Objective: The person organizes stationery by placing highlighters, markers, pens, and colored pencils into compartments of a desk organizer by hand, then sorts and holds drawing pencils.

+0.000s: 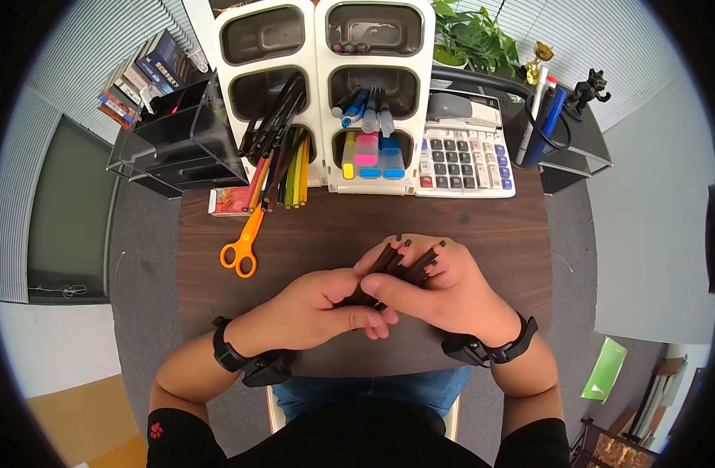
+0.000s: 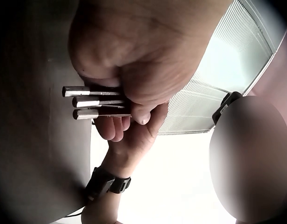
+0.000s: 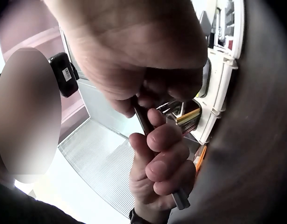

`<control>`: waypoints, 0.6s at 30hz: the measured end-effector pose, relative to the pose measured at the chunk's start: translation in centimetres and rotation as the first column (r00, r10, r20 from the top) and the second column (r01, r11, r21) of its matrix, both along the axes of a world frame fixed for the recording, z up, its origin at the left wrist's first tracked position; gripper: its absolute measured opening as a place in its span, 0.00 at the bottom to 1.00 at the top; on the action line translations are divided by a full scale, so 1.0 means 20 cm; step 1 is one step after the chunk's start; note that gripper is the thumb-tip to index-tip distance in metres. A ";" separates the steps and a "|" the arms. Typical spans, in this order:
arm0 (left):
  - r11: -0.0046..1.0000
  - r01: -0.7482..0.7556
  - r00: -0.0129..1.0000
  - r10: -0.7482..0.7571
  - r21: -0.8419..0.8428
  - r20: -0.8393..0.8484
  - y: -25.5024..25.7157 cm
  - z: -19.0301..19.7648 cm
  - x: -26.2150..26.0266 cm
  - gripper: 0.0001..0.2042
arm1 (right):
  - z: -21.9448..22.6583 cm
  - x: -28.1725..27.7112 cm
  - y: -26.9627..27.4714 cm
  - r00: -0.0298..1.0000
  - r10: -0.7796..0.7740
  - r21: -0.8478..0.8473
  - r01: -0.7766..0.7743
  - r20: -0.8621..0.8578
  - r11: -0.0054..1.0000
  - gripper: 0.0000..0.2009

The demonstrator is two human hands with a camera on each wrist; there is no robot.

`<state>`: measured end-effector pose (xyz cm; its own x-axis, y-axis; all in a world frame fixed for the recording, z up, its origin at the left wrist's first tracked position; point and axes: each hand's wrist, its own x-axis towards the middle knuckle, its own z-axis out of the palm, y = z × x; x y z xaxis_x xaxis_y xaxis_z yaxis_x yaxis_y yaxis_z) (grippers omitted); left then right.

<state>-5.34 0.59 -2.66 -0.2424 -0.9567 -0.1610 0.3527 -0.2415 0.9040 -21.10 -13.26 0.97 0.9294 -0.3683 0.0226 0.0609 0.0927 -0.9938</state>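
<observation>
Several dark brown pencils (image 1: 386, 257) lie in a bundle between my two hands, low over the front of the desk (image 1: 482, 226). My left hand (image 1: 299, 308) grips the bundle from the left, its thumb along the near side. The right hand (image 1: 443, 292) curls round the pencils from the other side, thumb laid across them. Dark ends poke out past the fingers at the top. In the left wrist view, three pencils (image 2: 99, 101) with pale bands near their ends stick out beside the left palm. One pencil end (image 3: 181, 200) shows below the left fingers in the right wrist view.
A white organizer (image 1: 321, 117) at the back holds black pens, coloured pencils (image 1: 295, 175) and highlighters (image 1: 367, 152). Orange scissors (image 1: 241, 251) and a small red box (image 1: 228, 200) lie at left. A calculator (image 1: 463, 160) and a pen cup (image 1: 538, 140) stand at right.
</observation>
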 end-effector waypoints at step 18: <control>0.980 0.166 0.982 -0.175 0.112 0.078 -0.03 0.02 0.02 0.15 | -0.04 0.00 -0.10 0.997 -0.074 0.040 0.074 -0.010 0.996 0.05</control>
<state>-5.02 -0.10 -2.33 -0.3810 -0.8793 -0.2858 0.2196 -0.3863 0.8959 -21.00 -15.17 0.09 0.8997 -0.4366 -0.0015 0.0608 0.1286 -0.9898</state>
